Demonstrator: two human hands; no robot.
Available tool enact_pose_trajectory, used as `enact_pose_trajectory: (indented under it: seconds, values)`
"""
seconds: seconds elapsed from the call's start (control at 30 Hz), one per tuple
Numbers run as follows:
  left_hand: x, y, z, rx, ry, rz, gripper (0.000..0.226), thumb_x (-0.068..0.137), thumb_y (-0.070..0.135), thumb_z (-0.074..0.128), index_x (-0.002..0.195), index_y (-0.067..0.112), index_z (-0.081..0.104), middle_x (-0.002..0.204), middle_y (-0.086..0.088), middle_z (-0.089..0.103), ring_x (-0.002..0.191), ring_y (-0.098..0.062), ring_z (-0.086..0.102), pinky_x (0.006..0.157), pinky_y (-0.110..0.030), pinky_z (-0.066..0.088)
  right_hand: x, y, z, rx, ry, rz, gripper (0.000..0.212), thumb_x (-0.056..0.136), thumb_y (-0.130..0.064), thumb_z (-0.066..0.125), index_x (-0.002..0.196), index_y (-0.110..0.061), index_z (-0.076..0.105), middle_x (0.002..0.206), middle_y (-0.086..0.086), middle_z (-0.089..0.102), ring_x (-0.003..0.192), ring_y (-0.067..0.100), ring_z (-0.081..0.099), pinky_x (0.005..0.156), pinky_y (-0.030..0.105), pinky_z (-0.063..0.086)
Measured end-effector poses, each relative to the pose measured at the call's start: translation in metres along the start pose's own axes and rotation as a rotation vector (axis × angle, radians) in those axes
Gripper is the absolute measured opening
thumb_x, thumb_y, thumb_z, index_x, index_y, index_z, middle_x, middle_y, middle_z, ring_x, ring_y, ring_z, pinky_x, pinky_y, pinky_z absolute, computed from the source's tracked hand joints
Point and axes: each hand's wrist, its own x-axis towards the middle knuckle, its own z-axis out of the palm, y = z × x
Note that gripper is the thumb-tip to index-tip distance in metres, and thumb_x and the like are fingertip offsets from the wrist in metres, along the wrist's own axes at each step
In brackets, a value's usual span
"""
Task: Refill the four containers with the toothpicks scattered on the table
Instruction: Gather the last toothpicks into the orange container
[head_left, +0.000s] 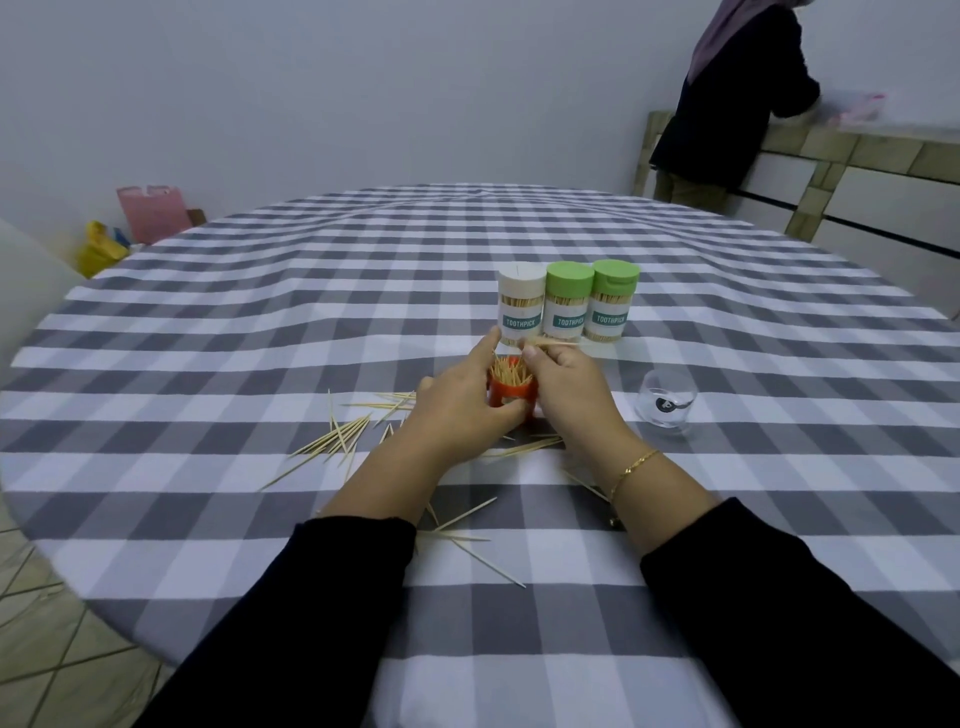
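Observation:
An open orange container (511, 396) stands upright in the middle of the checked table, packed with toothpicks. My left hand (460, 400) grips it from the left, thumb across its front. My right hand (569, 387) pinches a toothpick (558, 343) that lies level just above the container's right side. Behind stand three closed toothpick containers: a white-lidded one (519, 306) and two green-lidded ones (567, 304) (610, 301). Loose toothpicks (337, 436) lie scattered on the cloth left of my hands, under my wrists and nearer to me (470, 540).
A small clear cap or cup (666, 402) lies on the grey-and-white checked tablecloth (260, 338) to the right of my hands. A person in dark clothes (737, 104) stands at a counter at the back right. Bags (150, 213) sit on the floor at the far left.

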Motion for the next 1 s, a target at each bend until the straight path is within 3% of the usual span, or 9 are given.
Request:
enact_pose_trajectory:
  seconds: [0.13,0.37,0.47,0.53,0.6,0.77,0.9,1.0]
  values:
    - [-0.002,0.003,0.0,0.046,-0.008,0.014,0.081,0.093,0.036,0.056,0.154,0.035,0.003,0.146,0.001,0.046,0.13,-0.028,0.042,0.109,-0.039,0.023,-0.004,-0.002,-0.003,0.068,-0.039,-0.021,0.037,0.099,-0.02,0.046,0.136,-0.023,0.047,0.122,-0.006,0.055,0.11,0.013,0.056,0.096,0.033,0.049]
    - [0.002,-0.003,0.004,0.126,0.027,0.078,0.076,0.092,0.038,0.053,0.154,0.034,0.009,0.14,0.005,0.051,0.127,-0.021,0.046,0.105,-0.041,0.027,-0.011,-0.001,-0.002,0.074,-0.137,-0.09,0.031,0.101,-0.022,0.043,0.125,-0.018,0.061,0.119,-0.004,0.065,0.105,0.007,0.061,0.079,0.013,0.049]
    - [0.004,-0.003,0.005,0.144,0.028,0.084,0.076,0.093,0.038,0.051,0.155,0.032,0.008,0.14,0.003,0.051,0.129,-0.021,0.044,0.104,-0.043,0.027,-0.014,-0.001,-0.002,-0.028,-0.145,-0.18,0.031,0.101,-0.025,0.042,0.126,-0.02,0.058,0.12,-0.007,0.061,0.111,0.006,0.056,0.098,0.025,0.045]
    - [0.003,-0.003,0.006,0.118,0.021,0.074,0.083,0.092,0.036,0.053,0.154,0.031,-0.002,0.141,0.002,0.052,0.129,-0.022,0.046,0.105,-0.042,0.027,-0.013,0.0,-0.003,-0.13,-0.135,-0.21,0.043,0.1,-0.03,0.043,0.142,-0.021,0.042,0.136,-0.004,0.051,0.125,0.009,0.046,0.11,0.033,0.035]
    - [0.003,-0.005,0.007,0.075,0.028,0.06,0.093,0.09,0.034,0.056,0.153,0.029,-0.013,0.135,0.001,0.057,0.126,-0.022,0.05,0.105,-0.04,0.027,-0.014,-0.001,-0.003,-0.181,-0.156,-0.252,0.048,0.099,-0.029,0.046,0.146,-0.026,0.035,0.143,-0.004,0.045,0.129,0.008,0.042,0.11,0.03,0.033]
    - [0.003,-0.007,0.008,0.014,0.034,0.03,0.098,0.09,0.03,0.057,0.151,0.024,-0.019,0.132,0.005,0.059,0.125,-0.018,0.051,0.108,-0.04,0.026,-0.014,0.004,-0.003,-0.388,-0.127,-0.383,0.031,0.097,-0.018,0.05,0.126,-0.018,0.062,0.135,-0.003,0.055,0.128,0.008,0.046,0.11,0.029,0.033]
    - [0.004,-0.006,0.007,-0.015,0.026,0.028,0.096,0.091,0.033,0.059,0.153,0.023,-0.014,0.129,0.011,0.059,0.126,-0.014,0.05,0.106,-0.038,0.024,-0.014,-0.001,-0.005,-0.359,-0.114,-0.381,0.03,0.096,-0.02,0.052,0.124,-0.024,0.062,0.152,-0.007,0.032,0.132,0.001,0.033,0.107,0.022,0.028]
    - [0.004,-0.004,0.004,0.016,0.007,0.016,0.104,0.086,0.041,0.065,0.153,0.024,-0.013,0.131,0.009,0.058,0.128,-0.016,0.048,0.105,-0.041,0.025,-0.013,-0.007,-0.011,-0.336,-0.131,-0.364,0.033,0.096,-0.021,0.052,0.128,-0.028,0.058,0.153,-0.008,0.026,0.131,-0.002,0.026,0.108,0.023,0.025]
